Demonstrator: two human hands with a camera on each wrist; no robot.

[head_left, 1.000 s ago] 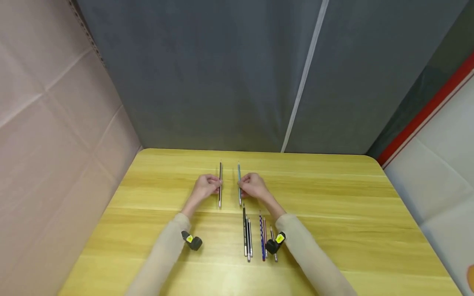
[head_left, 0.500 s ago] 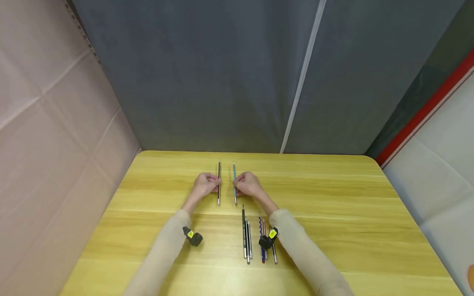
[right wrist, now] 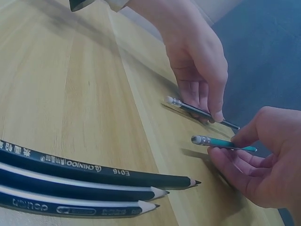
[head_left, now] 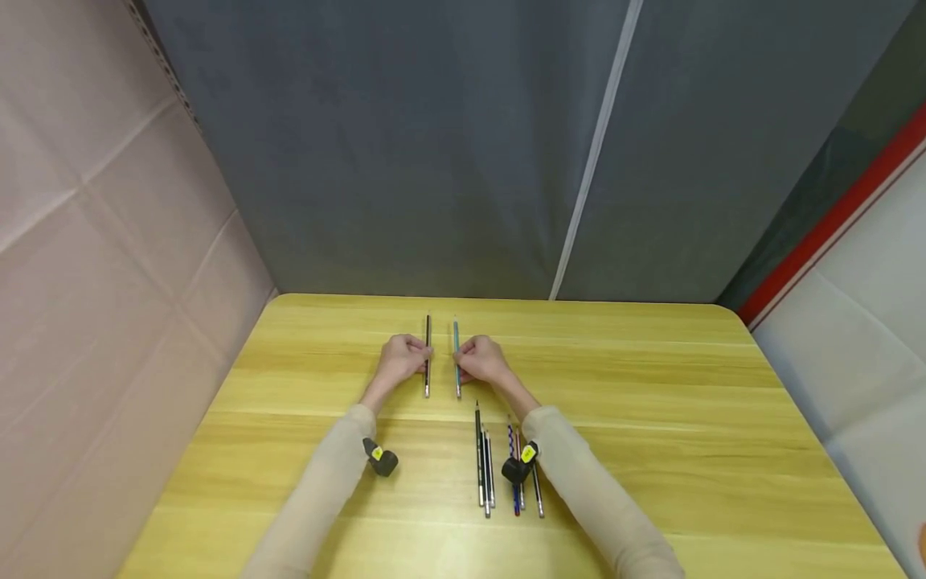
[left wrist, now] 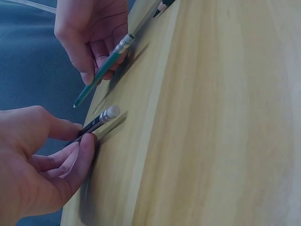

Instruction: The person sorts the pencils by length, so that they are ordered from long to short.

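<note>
Near the middle of the head view, a little above the centre of the yellow wooden table [head_left: 651, 402], the person's two hands sit close together, each with a pencil. The left hand [head_left: 400, 362] pinches a dark pencil [head_left: 428, 355] between thumb and curled fingers; in the left wrist view its white eraser end pokes out past the fingertips [left wrist: 89, 141], just above the tabletop. The right hand [head_left: 483, 360] pinches a teal pencil [head_left: 456, 357] the same way, with the silver ferrule and eraser end showing in the right wrist view, at the centre right of that frame. The two pencils lie parallel, just beside each other but apart, both pointing away from the person toward the grey curtain [head_left: 434, 145] that fills the top of the frame. Lower in the head view, between the forearms, a small row of other pencils [head_left: 485, 466] lies on the table, and a second cluster [head_left: 515, 474] sits just to its right, partly hidden by the right wrist's black camera mount [head_left: 519, 466]. Pale panels close in the left side of the frame.
</note>
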